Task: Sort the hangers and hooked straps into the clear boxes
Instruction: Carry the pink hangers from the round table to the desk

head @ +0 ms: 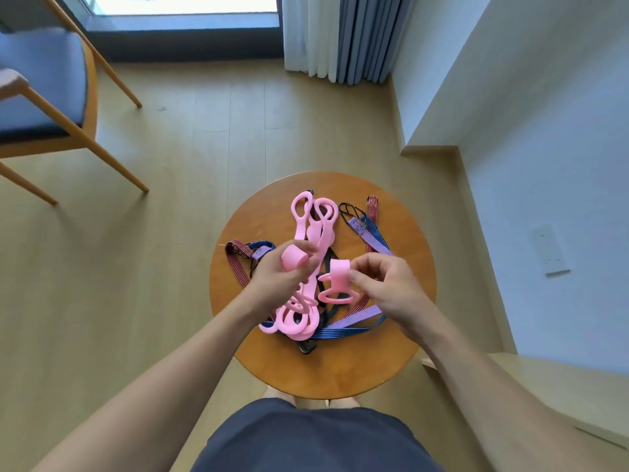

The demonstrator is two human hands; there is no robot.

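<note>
A heap of pink plastic hangers (315, 219) and striped hooked straps (366, 316) lies on a small round wooden table (405, 267). My left hand (277, 279) grips one pink hanger (294, 257) by its thick round end, raised above the heap. My right hand (383, 282) pinches a second pink hanger (338, 281) by its band, its loop hanging toward me. More pink loops (296, 321) lie below my left hand. No clear box is in view.
A wooden chair with a blue cushion (41, 86) stands at the far left on the wood floor. Curtains (340, 35) hang at the back by the window. A white wall (544, 131) runs along the right, close to the table.
</note>
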